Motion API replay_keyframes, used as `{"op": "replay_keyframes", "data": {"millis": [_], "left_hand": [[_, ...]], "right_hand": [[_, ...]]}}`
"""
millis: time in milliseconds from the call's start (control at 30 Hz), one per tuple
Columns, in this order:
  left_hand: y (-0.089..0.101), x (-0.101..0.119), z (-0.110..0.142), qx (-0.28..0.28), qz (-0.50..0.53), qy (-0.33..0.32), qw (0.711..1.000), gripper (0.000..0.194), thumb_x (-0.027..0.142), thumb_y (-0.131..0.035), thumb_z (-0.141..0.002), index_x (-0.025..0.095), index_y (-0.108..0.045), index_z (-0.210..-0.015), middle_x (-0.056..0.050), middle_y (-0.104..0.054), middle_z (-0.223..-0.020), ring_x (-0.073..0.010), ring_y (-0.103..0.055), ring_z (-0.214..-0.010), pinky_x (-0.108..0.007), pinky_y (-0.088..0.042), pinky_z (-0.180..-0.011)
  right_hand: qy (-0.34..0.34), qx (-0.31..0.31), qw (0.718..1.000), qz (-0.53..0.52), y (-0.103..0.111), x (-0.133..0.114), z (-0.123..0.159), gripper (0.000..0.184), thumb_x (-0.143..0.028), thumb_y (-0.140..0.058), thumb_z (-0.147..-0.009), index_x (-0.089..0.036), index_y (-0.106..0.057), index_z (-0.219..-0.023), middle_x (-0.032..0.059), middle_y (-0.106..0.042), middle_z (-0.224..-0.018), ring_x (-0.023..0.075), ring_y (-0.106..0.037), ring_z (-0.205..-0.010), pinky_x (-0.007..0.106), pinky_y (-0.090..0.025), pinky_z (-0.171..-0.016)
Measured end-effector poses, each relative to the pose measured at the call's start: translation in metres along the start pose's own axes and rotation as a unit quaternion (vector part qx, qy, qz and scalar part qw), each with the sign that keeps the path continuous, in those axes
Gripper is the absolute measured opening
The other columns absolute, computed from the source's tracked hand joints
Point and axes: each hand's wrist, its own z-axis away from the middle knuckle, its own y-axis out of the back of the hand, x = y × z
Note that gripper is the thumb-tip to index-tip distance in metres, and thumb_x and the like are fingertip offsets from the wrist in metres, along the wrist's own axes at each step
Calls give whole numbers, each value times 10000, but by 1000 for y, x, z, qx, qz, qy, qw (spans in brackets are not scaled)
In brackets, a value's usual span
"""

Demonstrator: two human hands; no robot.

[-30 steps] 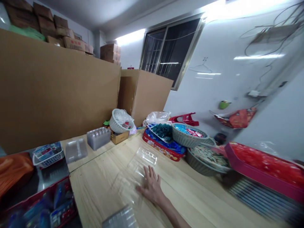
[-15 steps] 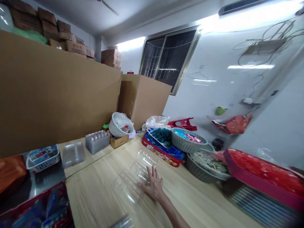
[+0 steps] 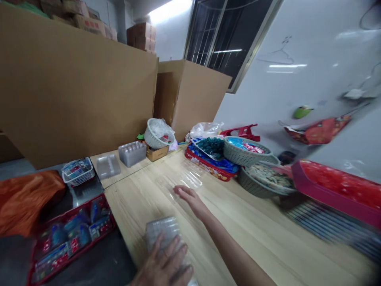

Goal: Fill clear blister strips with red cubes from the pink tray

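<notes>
My left hand (image 3: pixel 163 266) is curled around a clear tray stack (image 3: pixel 163 232), while my right hand (image 3: pixel 190 200) lies open on the table (image 3: pixel 268 242) (right beside a flat clear tray (image 3: pixel 186 178)).

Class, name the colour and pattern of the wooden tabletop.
The pale wooden tabletop is blond with streaky grain, clearest in the head view.

The left hand (image 3: pixel 162 266) grips a stack of clear trays (image 3: pixel 163 232) at six o'clock, and the right hand (image 3: pixel 190 198) lies flat on the wood table (image 3: pixel 268 234), just beside a clear tray (image 3: pixel 181 178) at twelve o'clock.
</notes>
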Motion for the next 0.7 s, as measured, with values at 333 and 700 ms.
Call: {"op": "replay_keyframes", "data": {"millis": [333,700], "left_hand": [[56,-21,59,-137,105,236,956,744,280,-596,-748,196,-268,-1410,-178,-327,-1444,-347,-367,-1294,-460,-466,-945],[41,35,50,-21,123,405,906,983,451,-664,-701,222,-61,-1443,-183,-119,-1497,-389,-178,-1361,-612,-295,-1034]], "right_hand": [[-39,-67,935,-347,-38,-1,75,595,-678,-498,-769,-153,-677,-986,91,-695,-966,232,-612,-926,412,-369,-929],[64,-8,951,-303,-42,9,126,512,-594,-411,-870,-184,-667,-1038,52,-669,-1035,227,-557,-1002,398,-341,-970]]}}
